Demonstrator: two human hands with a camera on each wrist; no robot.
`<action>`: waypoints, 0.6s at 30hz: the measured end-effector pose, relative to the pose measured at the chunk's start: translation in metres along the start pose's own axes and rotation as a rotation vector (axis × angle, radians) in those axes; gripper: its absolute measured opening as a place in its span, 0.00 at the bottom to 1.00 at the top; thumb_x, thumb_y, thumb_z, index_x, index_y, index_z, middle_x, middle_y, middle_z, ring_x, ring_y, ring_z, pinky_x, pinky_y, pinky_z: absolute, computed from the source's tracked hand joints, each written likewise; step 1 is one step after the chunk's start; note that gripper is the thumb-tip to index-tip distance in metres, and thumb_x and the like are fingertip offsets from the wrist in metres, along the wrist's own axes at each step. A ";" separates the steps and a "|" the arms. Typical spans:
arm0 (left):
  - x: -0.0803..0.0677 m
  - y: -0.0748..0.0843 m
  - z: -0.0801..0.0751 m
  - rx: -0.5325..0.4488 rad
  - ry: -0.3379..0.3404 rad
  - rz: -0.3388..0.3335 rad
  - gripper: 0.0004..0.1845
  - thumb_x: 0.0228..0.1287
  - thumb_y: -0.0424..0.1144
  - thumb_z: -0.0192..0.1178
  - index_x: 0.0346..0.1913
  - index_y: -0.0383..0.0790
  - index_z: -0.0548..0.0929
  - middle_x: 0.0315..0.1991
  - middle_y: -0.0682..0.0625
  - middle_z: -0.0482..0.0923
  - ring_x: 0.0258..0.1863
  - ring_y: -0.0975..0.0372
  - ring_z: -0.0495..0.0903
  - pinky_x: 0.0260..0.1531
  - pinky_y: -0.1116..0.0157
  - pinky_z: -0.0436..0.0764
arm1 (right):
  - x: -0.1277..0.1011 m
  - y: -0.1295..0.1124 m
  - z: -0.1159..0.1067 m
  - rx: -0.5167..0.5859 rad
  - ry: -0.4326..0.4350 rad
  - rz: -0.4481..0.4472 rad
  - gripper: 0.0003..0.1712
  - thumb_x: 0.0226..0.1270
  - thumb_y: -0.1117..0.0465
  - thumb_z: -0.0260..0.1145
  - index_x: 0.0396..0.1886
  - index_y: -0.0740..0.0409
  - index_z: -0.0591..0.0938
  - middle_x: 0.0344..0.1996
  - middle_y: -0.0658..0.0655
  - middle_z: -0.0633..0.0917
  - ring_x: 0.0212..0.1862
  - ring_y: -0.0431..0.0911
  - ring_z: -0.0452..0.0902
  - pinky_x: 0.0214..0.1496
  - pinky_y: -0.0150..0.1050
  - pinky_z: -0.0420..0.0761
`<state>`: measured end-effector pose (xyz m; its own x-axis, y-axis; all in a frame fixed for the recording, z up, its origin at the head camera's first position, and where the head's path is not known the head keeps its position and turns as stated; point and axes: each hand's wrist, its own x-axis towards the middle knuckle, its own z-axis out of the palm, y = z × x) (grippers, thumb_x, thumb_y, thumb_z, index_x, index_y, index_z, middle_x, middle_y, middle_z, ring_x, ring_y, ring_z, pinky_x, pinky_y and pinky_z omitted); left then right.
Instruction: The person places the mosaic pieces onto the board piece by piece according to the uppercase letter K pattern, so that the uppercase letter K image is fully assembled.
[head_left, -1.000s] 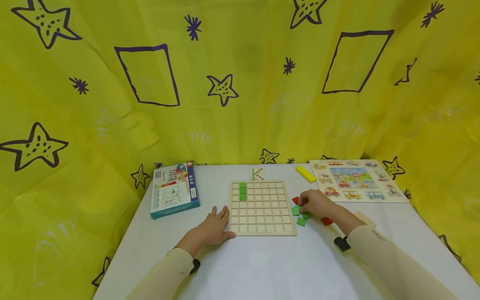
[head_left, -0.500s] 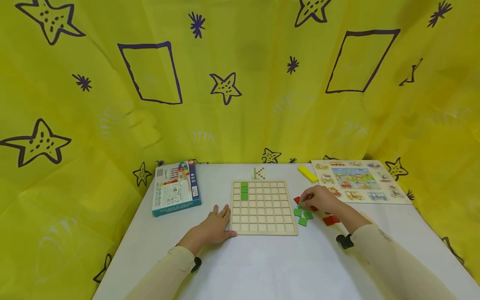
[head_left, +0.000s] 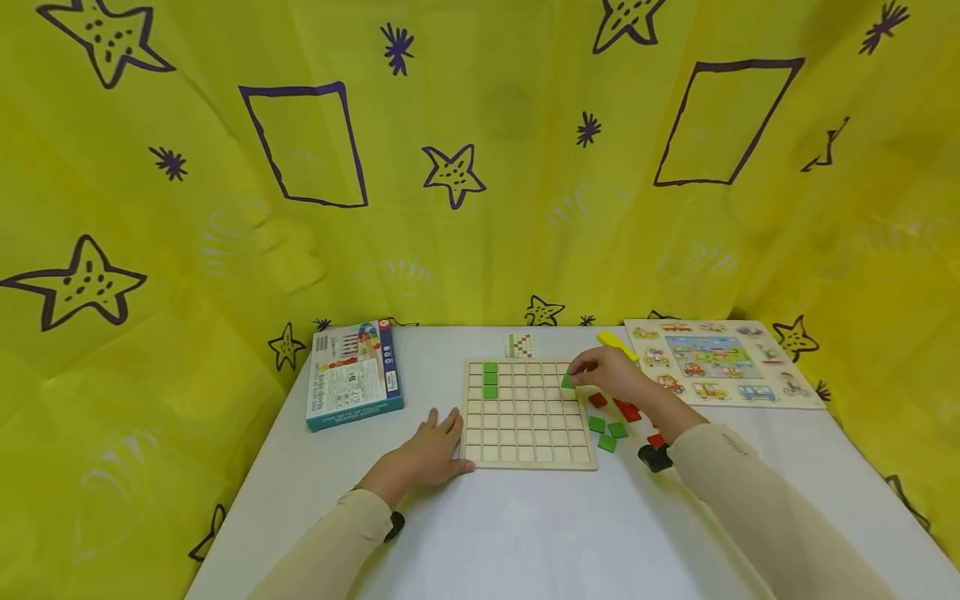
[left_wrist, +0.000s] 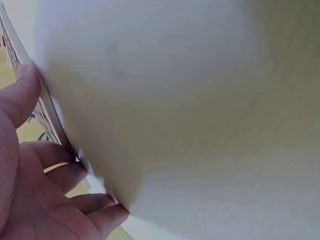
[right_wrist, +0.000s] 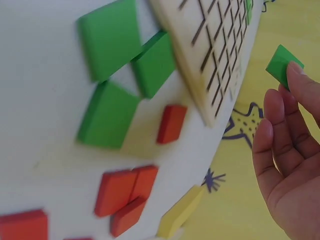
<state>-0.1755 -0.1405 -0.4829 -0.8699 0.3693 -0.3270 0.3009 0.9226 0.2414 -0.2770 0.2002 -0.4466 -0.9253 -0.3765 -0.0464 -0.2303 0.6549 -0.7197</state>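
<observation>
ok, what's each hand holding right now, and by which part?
Right hand pinches a green tile by its edge, at the fingertips. Left hand grips nothing; it rests against the wooden grid board at its left edge.

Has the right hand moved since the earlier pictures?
Yes. The right hand left the loose tiles and went up and left to the wooden board, holding a green tile over its right edge.
</observation>
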 end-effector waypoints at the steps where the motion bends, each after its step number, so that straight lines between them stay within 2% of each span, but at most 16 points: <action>1: 0.000 0.000 0.000 0.002 0.000 0.001 0.48 0.69 0.62 0.58 0.79 0.33 0.55 0.80 0.42 0.49 0.77 0.37 0.45 0.71 0.43 0.58 | 0.003 -0.003 0.002 0.007 0.000 -0.005 0.06 0.66 0.62 0.72 0.41 0.57 0.88 0.38 0.52 0.87 0.40 0.50 0.79 0.43 0.42 0.80; 9: 0.003 -0.002 0.005 0.013 -0.004 0.000 0.48 0.69 0.63 0.57 0.79 0.34 0.55 0.80 0.42 0.49 0.77 0.37 0.45 0.71 0.44 0.59 | 0.023 -0.021 0.017 0.043 -0.022 -0.053 0.06 0.67 0.63 0.72 0.42 0.59 0.89 0.37 0.52 0.88 0.39 0.50 0.80 0.39 0.41 0.80; 18: 0.003 -0.001 0.002 0.007 -0.008 -0.021 0.48 0.68 0.63 0.57 0.79 0.36 0.55 0.81 0.44 0.48 0.78 0.39 0.43 0.71 0.44 0.58 | 0.037 -0.035 0.035 0.100 -0.046 -0.041 0.06 0.67 0.63 0.72 0.42 0.59 0.89 0.39 0.53 0.87 0.40 0.48 0.81 0.44 0.49 0.82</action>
<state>-0.1778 -0.1401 -0.4865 -0.8730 0.3504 -0.3392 0.2854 0.9310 0.2274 -0.2930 0.1406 -0.4477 -0.9003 -0.4328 -0.0456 -0.2345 0.5707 -0.7869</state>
